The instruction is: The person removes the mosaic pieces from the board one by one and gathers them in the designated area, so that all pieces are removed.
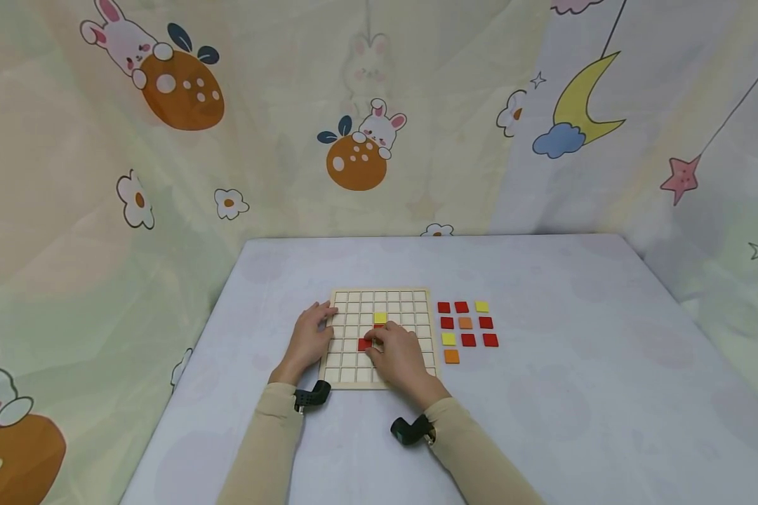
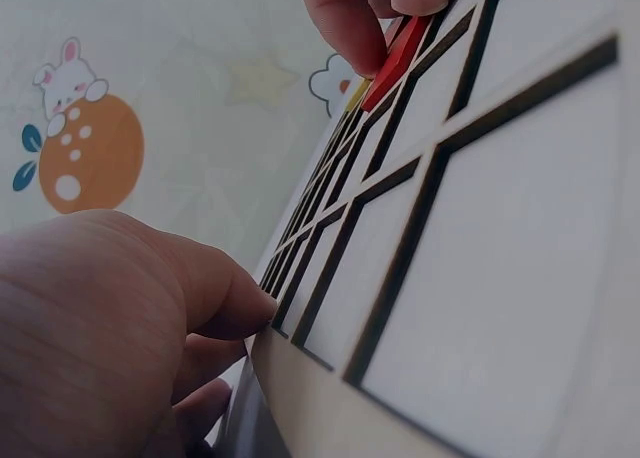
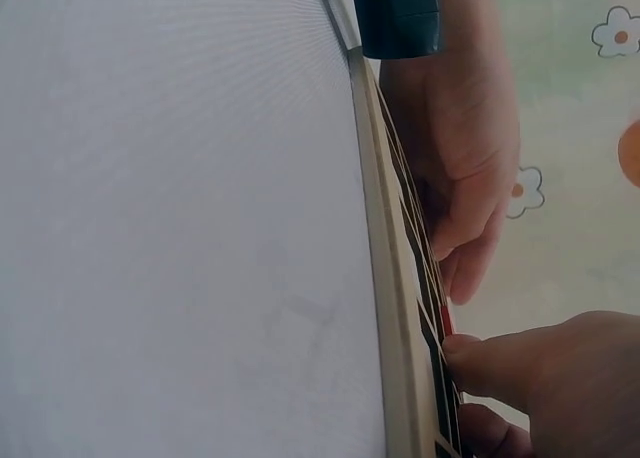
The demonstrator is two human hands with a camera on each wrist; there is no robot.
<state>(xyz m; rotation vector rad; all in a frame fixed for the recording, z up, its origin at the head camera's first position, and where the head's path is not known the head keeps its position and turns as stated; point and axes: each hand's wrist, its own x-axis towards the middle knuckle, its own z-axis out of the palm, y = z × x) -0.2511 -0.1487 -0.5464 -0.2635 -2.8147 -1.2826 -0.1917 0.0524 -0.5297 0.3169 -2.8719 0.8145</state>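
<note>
A pale wooden grid board lies flat on the table. My left hand rests against its left edge, with fingertips and thumb touching the rim and the fingers loosely bent. Over the middle of the grid, my right hand pinches a red square tile between thumb and fingers, low at the board's surface. The same red tile shows under the fingertips in the left wrist view. Just beyond the right hand, a yellow tile sits in a cell. Another red tile below it is partly hidden by the fingers.
Right of the board lie several loose square tiles in rough rows: red ones, yellow ones and orange ones. A white cloth covers the table. Printed curtains stand behind and at the sides.
</note>
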